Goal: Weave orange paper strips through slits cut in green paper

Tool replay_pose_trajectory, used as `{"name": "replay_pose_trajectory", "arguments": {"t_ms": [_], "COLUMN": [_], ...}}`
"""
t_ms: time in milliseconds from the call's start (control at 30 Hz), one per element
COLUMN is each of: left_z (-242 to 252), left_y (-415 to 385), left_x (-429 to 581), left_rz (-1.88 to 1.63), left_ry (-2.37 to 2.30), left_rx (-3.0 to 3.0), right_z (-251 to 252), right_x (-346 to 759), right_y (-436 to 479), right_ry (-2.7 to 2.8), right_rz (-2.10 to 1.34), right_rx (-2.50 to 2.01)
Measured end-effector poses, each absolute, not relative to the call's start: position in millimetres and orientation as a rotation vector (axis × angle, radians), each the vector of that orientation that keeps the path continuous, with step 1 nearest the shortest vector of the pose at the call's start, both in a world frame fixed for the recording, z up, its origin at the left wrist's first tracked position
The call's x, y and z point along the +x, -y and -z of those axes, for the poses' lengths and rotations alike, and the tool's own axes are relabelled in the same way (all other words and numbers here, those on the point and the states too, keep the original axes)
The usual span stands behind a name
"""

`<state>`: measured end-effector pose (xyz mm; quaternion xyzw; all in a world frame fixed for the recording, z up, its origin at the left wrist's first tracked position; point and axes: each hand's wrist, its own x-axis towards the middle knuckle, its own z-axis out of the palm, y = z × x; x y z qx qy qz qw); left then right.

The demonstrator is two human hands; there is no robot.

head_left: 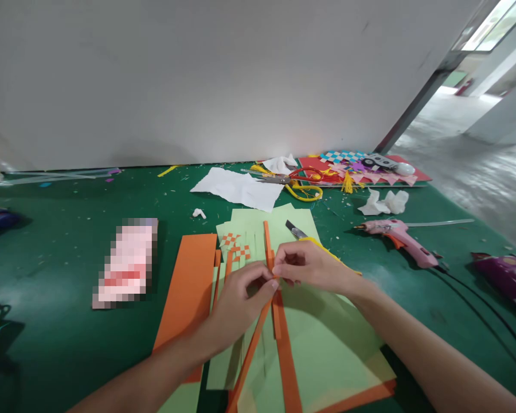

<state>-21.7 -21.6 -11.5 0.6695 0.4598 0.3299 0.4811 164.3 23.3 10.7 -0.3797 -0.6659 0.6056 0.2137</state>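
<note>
Both my hands meet over light green paper sheets [327,338]. Between thumb and finger, my left hand [251,289] pinches a narrow orange paper strip [250,358] that slants down toward me. My right hand [303,264] is closed on the same strip close beside the left fingertips; its curled fingers partly hide the grip. Under the hands, more orange strips [287,367] lie on the green paper. Small orange-and-white checkered woven pieces [241,252] rest just beyond my left hand. A yellow craft knife [296,229] with its blade showing lies behind my right hand.
A wide orange sheet [189,287] and a blurred pink object [126,264] lie left. Scissors [284,179] sit on white paper [232,186] near the wall. A pink glue gun [399,238] with its cord lies right. Red card [413,166] holds craft scraps at the back.
</note>
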Motion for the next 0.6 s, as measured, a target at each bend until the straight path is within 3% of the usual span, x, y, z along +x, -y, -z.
{"name": "replay_pose_trajectory", "arguments": {"t_ms": [300, 600], "left_z": [7.5, 10.4], "left_y": [22.1, 22.6], "left_x": [-21.9, -23.6], "left_rz": [-0.8, -0.822], "left_ry": [-1.096, -1.105], "left_rx": [1.573, 1.477], "right_z": [-9.8, -11.0], "right_x": [170.5, 166.3], "right_y": [-28.3, -24.8], "right_ry": [1.69, 1.858], "right_rz": [-1.551, -1.66], "right_rx": [-1.084, -1.038]}}
